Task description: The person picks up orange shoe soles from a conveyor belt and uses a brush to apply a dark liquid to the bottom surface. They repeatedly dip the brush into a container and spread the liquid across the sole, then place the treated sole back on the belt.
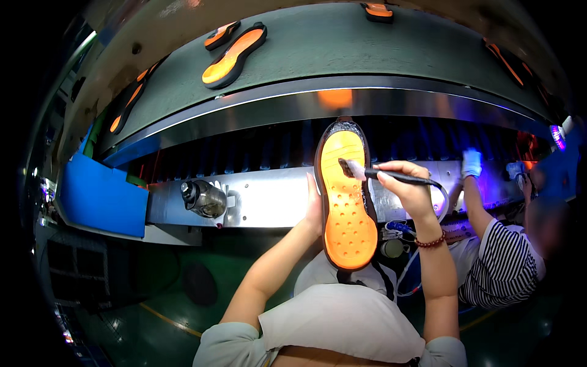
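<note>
An orange shoe sole with a dark rim (350, 229) is held upright in front of me, its dimpled heel end toward my body. My left hand (314, 207) grips it along the left edge, the fingers hidden behind it. Between the fingers and thumb of my right hand (408, 188) is a black-handled brush (370, 174) with a pale tube running from its rear end. Its dark bristles touch the orange face in the forefoot area, where the surface looks wet toward the toe.
Ahead runs a green conveyor belt (306, 52) carrying several orange-and-black soles (235, 56), behind a metal rail (269, 104). A dark bottle (205, 199) stands on the metal ledge (269, 199) at left, near a blue panel (101, 192). To the right, a co-worker's gloved hand (471, 164) reaches in.
</note>
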Demonstrator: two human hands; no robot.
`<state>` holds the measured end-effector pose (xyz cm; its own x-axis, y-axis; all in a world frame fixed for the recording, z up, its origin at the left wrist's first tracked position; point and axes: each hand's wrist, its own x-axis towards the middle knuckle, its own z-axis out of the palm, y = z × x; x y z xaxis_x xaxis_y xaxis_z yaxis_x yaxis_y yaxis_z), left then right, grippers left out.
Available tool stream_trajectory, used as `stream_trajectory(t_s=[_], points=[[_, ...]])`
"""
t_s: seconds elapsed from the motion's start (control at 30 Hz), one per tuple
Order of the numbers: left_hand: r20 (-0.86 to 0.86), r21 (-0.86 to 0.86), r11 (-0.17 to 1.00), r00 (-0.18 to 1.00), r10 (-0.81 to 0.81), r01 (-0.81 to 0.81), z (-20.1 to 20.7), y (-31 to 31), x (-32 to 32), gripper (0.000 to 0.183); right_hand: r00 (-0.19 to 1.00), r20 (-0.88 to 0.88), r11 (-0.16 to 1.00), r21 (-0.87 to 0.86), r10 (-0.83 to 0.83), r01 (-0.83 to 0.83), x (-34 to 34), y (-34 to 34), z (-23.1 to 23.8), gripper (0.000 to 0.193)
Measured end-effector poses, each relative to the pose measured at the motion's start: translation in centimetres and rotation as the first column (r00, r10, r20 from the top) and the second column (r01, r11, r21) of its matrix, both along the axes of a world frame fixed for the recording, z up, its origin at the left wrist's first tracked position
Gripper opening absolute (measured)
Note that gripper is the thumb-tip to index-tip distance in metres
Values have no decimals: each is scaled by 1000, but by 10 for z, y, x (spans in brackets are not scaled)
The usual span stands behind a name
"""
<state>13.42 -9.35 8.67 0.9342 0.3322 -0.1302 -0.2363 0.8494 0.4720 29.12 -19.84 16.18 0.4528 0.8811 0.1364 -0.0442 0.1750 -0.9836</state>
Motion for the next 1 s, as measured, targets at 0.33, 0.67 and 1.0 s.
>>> stream_trajectory(t_s=[0.33, 0.67, 1.0], points=[[-124, 305, 931, 961, 247, -200, 17, -26, 9, 79, 552, 776, 933, 361, -306, 9, -38, 14, -1, 15], [126, 195, 971, 985, 116, -139, 16, -16, -16, 83, 932, 342, 981, 105, 118, -163, -11, -35, 28, 12], [310, -2, 989, 940, 143, -150, 37, -23, -7, 82, 915, 112, 899, 171, 389, -403, -16, -30, 34, 11]])
